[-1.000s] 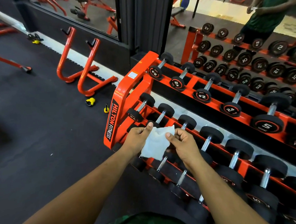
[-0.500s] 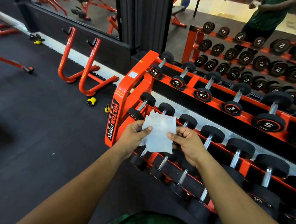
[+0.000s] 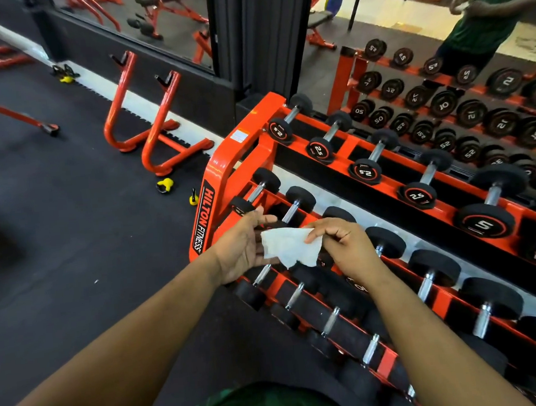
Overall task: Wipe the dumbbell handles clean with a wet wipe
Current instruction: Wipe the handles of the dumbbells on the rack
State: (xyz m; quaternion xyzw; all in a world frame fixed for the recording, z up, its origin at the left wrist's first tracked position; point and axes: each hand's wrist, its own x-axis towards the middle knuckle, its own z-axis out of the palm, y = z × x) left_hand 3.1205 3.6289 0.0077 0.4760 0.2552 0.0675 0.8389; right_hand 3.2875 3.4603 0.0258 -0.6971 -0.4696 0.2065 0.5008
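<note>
A white wet wipe (image 3: 290,247) hangs crumpled in front of the orange dumbbell rack (image 3: 218,174). My right hand (image 3: 347,248) pinches its upper right corner between thumb and fingers. My left hand (image 3: 246,247) lies palm up beside and under the wipe with straight fingers, touching its left edge. Black dumbbells with chrome handles fill three tiers; the nearest are one on the middle tier's left end (image 3: 255,192) and the one beside it (image 3: 292,212). The wipe touches no handle.
A mirror behind the rack reflects more dumbbells (image 3: 444,105) and a person in a green shirt (image 3: 482,19). On the dark floor to the left stand orange stands (image 3: 147,128) and small yellow kettlebells (image 3: 165,185). A black pillar (image 3: 258,35) rises behind the rack.
My left hand has let go of the wipe's edge and opened palm up. The wipe, spread flat before, now hangs bunched from my right hand alone, slightly lower.
</note>
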